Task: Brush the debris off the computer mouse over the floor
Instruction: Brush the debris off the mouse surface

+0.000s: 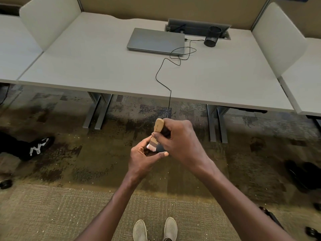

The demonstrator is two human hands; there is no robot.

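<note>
My left hand [143, 158] grips a dark computer mouse [160, 148], held over the patterned carpet floor [73, 164] in front of the desk. Most of the mouse is hidden by my fingers. Its black cable [169, 100] runs up over the desk edge to the closed grey laptop [156, 40]. My right hand [178, 140] is closed on a small paintbrush with a pale wooden handle [159, 125]. The brush's bristles [151, 146] rest against the mouse between my two hands.
A white desk [104, 70] with side dividers stands ahead, on grey metal legs [97, 112]. A black mesh pen cup [212, 36] sits by the cable tray. Another person's black shoe [39, 146] is at left, my grey shoes [155, 229] below, chair casters at right.
</note>
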